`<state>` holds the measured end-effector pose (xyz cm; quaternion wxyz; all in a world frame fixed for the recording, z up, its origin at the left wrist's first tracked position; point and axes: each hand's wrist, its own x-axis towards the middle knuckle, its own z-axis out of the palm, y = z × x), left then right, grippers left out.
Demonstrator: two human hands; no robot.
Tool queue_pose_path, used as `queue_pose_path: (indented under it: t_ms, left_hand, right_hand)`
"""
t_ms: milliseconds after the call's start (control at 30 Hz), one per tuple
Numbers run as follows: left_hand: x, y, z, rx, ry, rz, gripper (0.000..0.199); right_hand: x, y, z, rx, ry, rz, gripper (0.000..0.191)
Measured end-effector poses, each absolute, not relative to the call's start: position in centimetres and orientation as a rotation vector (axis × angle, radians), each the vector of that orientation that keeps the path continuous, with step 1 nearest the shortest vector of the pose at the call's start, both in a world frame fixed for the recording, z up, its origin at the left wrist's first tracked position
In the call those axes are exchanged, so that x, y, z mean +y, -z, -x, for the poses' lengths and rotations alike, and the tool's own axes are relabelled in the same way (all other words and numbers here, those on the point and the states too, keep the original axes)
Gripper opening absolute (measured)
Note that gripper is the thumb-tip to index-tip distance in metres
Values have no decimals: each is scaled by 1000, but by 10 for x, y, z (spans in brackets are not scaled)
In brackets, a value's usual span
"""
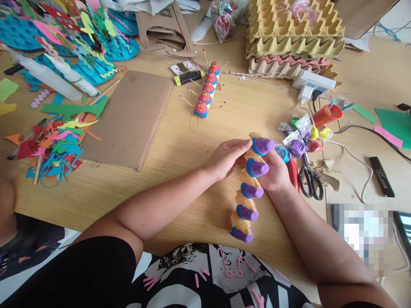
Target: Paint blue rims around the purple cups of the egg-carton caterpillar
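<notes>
While the left hand [226, 160] pinches the far end of an egg-carton strip [252, 191] capped with purple and blue clay, the right hand [276, 173] grasps it from the other side, its fingertips hidden. The strip extends from this grip toward the person's body; scissors [308, 171] lie just right of it, and a red-and-blue figure row [208, 87] stands beyond, to the left.

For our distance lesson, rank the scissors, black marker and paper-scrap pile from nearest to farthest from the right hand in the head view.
1. Scissors, just right of the right hand
2. Black marker, farther right
3. Paper-scrap pile, far left
</notes>
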<state>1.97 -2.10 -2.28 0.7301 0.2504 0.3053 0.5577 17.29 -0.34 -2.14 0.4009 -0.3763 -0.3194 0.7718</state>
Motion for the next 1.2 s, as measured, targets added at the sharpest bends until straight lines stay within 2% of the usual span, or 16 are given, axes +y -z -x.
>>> queue_pose_path:
  t_ms: [467,933,1200]
  left_hand:
    - [-19,26,-16,672,-1212,-510,50]
    - [-17,23,-17,624,-1150,-470,39]
    - [-17,26,-17,646,-1179,-452,39]
  right_hand:
    - [-5,24,-171,-859,-1937,930,36]
    - [-2,19,-169,-830,-1847,944,32]
    - [4,27,-172,-858,-1811,937,41]
